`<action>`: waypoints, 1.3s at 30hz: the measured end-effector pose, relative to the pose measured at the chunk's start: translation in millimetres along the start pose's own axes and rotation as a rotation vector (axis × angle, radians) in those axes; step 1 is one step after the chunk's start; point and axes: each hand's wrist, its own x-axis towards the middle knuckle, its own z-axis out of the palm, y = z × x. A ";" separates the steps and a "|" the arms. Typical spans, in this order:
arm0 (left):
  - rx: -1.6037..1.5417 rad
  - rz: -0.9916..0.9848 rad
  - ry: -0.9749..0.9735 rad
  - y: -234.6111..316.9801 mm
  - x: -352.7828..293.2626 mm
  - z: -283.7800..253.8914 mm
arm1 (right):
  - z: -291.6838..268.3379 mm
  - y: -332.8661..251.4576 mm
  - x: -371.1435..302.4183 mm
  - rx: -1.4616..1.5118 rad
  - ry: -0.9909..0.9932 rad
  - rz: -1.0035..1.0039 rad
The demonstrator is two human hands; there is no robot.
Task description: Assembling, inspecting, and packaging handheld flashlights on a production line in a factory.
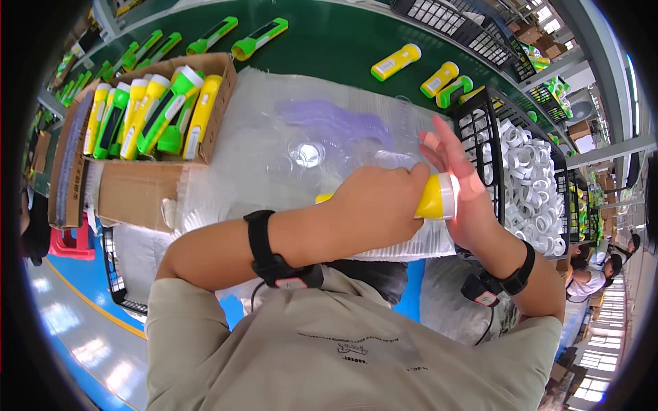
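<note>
- Currently, the left hand (377,205) has its grip clenched around the barrel of a yellow flashlight (430,198), held at the centre right of the frame with its head facing right.
- The right hand (465,181) grasps nothing; its fingers are extended upward and its palm faces the white head ring (449,196). Contact between palm and ring cannot be confirmed.
- Step in hand (judged): checking the lamp. A reddish glow on the right palm and fingers suggests the beam is lit.
- Next move (judged): hold the barrel firmly, and withdraw the palm clear of the lens before changing the grip.
- Below the hands and toward the centre: clear plastic blister shells (336,120) on a white-covered surface.
- Upper left: a cardboard box (223,103) of upright yellow and green flashlights.
- Right: a black crate (488,140) containing loose white rings (531,181).
- Top: a green bench (329,51) carrying further flashlights, spaced apart.
</note>
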 end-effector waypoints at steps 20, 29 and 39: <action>-1.357 -0.252 -0.730 -1.0 2.1 -14.1 | -16.5 -13.2 10.2 0.472 -0.396 -0.278; -1.547 -0.283 -0.440 6.0 -10.7 -14.0 | 5.2 -32.2 9.8 0.305 -0.336 -0.256; -0.795 -0.336 -0.184 19.4 -23.5 -32.9 | 12.3 -6.3 13.4 0.306 -0.281 -0.421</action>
